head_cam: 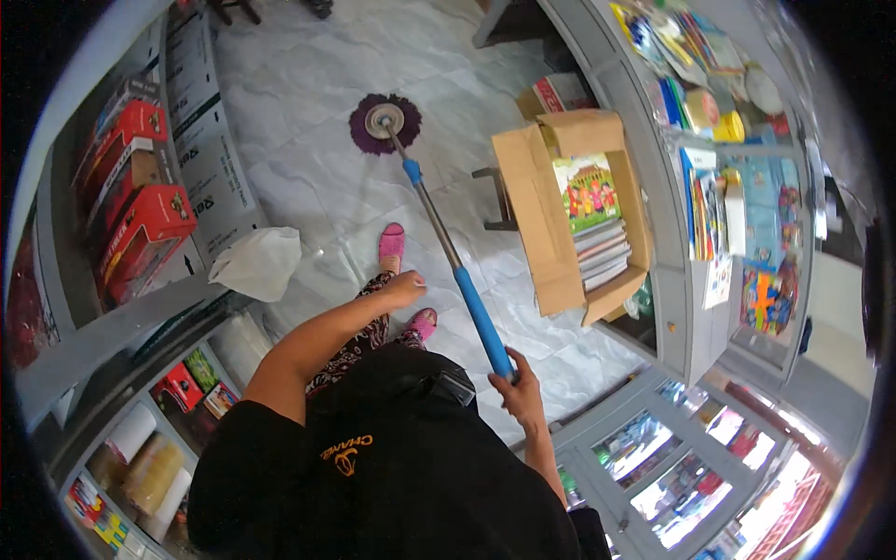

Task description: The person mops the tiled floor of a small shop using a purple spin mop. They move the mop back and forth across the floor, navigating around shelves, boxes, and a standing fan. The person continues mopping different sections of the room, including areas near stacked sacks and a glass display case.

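A mop with a round purple head (364, 133) and a metal and blue pole stands slantwise on the tiled floor ahead. My right hand (519, 392) is closed around the top end of its blue handle grip (483, 322). Over my feet, to the left of the pole and apart from it, is my left hand (404, 290), its fingers curled in. A small pale spot shows at those fingers; what it is cannot be told. The mop head lies flat, well beyond my pink slippers (392, 241).
An open cardboard box (521, 217) of books rests on a low dark stand at the right, before grey glass-fronted cabinets (672, 301). At the left are a white plastic bag (259, 262), red toy boxes (147, 231) and long printed cartons (210, 161). Shelves with rolls flank me at lower left.
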### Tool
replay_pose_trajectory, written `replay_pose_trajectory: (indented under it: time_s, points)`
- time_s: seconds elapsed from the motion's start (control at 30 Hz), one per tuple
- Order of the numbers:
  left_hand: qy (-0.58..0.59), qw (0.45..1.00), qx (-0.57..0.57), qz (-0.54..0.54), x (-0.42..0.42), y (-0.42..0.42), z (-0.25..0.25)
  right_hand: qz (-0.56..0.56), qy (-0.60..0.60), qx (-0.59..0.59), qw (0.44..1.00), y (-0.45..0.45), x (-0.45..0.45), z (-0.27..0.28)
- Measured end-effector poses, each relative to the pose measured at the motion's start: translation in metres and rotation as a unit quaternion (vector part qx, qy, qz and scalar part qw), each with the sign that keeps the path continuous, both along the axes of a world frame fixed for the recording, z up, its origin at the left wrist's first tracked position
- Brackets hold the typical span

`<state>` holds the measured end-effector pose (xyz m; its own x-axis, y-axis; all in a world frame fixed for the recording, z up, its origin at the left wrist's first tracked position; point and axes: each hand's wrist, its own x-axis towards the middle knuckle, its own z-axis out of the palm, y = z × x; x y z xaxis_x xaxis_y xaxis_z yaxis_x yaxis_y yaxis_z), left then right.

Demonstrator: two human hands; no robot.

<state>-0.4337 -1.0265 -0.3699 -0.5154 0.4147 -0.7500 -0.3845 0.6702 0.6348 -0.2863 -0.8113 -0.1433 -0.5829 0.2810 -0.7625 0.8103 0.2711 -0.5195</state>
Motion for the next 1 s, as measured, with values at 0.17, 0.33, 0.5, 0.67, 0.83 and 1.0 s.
replay_pose_trajectory:
  time_s: [0.17, 0.33, 0.5, 0.67, 0.83, 1.0]
  points:
    - [0.315, 0.945, 0.012, 0.08, -0.05, 0.021, 0.015, 0.099, 0.06, 0.003, 0.993, -0.042, -0.112, -0.012]
    - [0.3, 0.948, -0.024, -0.106, -0.098, 0.021, 0.077, 0.167, 0.064, -0.041, 0.983, -0.061, -0.13, -0.026]
    - [0.245, 0.917, 0.028, -0.312, -0.077, 0.041, 0.059, 0.213, 0.05, -0.02, 0.976, -0.019, -0.057, 0.006]
    - [0.195, 0.884, 0.205, -0.372, -0.006, 0.091, 0.061, 0.214, 0.005, -0.02, 0.977, 0.037, -0.003, 0.083]
    - [0.13, 0.888, 0.186, -0.4, -0.004, 0.102, 0.09, 0.246, -0.021, 0.022, 0.969, 0.056, -0.023, 0.115]
    - [0.192, 0.919, 0.155, -0.307, -0.044, 0.065, 0.096, 0.284, 0.037, 0.01, 0.958, 0.045, -0.082, 0.097]
